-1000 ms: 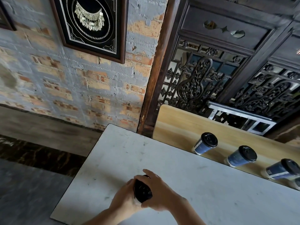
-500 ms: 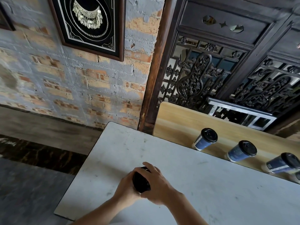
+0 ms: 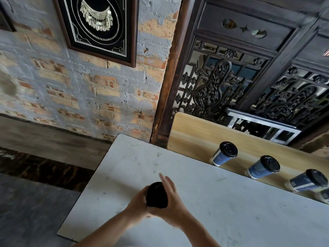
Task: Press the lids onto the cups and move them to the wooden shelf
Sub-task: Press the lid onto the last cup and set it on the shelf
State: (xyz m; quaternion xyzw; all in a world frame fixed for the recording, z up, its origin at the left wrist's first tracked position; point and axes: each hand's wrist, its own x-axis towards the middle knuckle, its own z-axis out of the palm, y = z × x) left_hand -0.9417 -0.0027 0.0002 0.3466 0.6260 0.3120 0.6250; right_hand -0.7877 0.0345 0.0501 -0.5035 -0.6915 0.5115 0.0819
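Lower centre, on white table (image 3: 231, 211): cup (image 3: 157, 205), black lid (image 3: 156, 191) on, contents hidden. Left hand (image 3: 137, 204) curls round it; right hand (image 3: 173, 204) fingers straight alongside. Three lidded blue cups (image 3: 224, 155) right, on wooden shelf (image 3: 192, 132).

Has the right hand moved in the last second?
Yes. The right hand uncurled: its fingers, earlier over the black lid, now stretch straight beside its right edge, leaving its top uncovered.
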